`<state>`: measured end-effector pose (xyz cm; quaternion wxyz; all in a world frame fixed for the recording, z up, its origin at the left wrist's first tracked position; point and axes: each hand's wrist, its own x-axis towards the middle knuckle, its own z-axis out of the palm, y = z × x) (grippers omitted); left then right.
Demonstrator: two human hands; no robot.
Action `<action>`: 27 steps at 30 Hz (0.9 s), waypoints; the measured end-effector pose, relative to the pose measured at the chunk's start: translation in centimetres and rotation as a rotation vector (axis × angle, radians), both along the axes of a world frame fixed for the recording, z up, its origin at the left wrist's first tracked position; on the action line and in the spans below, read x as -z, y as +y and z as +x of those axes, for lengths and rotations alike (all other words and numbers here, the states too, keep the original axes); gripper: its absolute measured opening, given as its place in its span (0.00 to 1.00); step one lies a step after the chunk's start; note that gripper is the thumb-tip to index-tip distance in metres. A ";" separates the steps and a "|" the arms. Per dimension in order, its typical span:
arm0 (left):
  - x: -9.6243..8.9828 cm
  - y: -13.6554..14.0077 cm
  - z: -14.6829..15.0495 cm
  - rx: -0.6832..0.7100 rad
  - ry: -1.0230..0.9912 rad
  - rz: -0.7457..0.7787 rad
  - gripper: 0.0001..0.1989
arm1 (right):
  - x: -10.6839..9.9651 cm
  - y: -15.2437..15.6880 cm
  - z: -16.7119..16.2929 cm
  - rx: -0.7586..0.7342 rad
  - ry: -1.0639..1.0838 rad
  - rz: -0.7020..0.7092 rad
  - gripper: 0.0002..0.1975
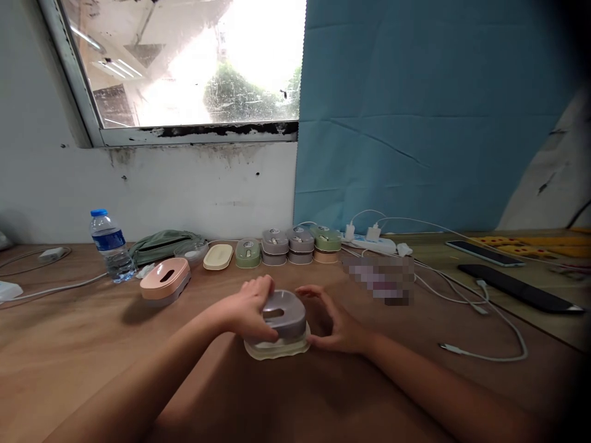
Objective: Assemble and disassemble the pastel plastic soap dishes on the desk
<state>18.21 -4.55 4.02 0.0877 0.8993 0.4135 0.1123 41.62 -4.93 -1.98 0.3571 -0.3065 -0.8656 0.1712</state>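
While the left hand (252,312) clasps the gray box (290,326) at the frame's lower center and the right hand (340,323) curves wide beside it, the box looks light, stiff and slick, best gripped by its sides.

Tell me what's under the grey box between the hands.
Under the grey box is a cream piece; its wavy front rim shows. The box covers its middle, so I can't see that.
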 end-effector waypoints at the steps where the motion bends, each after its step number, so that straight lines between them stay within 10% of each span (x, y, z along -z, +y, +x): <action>1: 0.3 -0.3 0.3 0.027 0.029 -0.009 0.28 | 0.0 0.0 -0.1 -0.008 -0.022 -0.004 0.36; 17: 0.7 2.1 -1.3 -0.038 -0.092 -0.228 0.25 | -0.6 -0.3 -0.5 -0.094 -0.277 -0.235 0.33; 22: -0.1 8.9 -7.3 -0.552 -0.096 0.199 0.14 | -0.6 -0.4 -0.5 -0.062 -0.294 -0.268 0.33; 27: 0.5 13.5 -12.4 -0.765 -0.009 0.225 0.19 | -0.6 -0.4 -0.7 -0.059 -0.300 -0.247 0.31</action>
